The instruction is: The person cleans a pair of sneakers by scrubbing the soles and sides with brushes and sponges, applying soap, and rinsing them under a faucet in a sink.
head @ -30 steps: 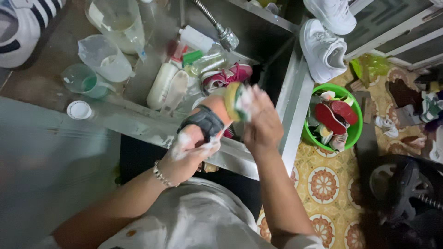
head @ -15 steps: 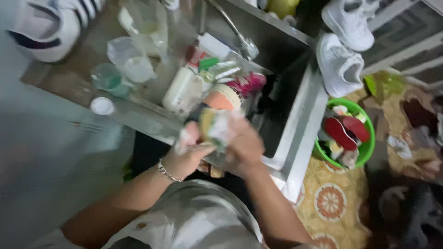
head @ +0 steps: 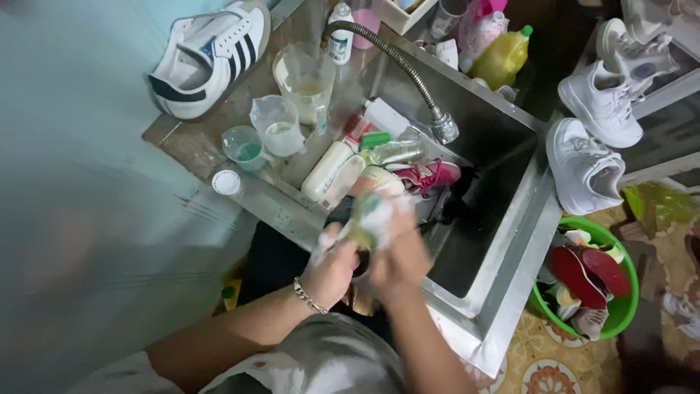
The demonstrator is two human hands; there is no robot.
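Note:
My left hand (head: 329, 271), soapy and with a bracelet at the wrist, grips a small orange shoe (head: 368, 191) with a black strap over the front edge of the steel sink (head: 503, 241). My right hand (head: 399, 261) presses a foamy yellow-green sponge (head: 367, 219) against that shoe. Both hands are blurred by motion. A pink shoe (head: 432, 176) lies in the sink just behind them, below the flexible metal tap (head: 408, 69).
Left of the sink stand plastic measuring cups (head: 275, 125), white bottles (head: 327, 169) and a white striped sneaker (head: 208, 55). Two white sneakers (head: 589, 164) rest on the sink's right rim. A green basin (head: 618, 310) with shoe soles sits on the patterned floor. A yellow bottle (head: 503, 57) stands behind.
The view has pulled back and swung, showing more of the sink and counter. My right hand with the sponge slid down the shoe towards my left hand.

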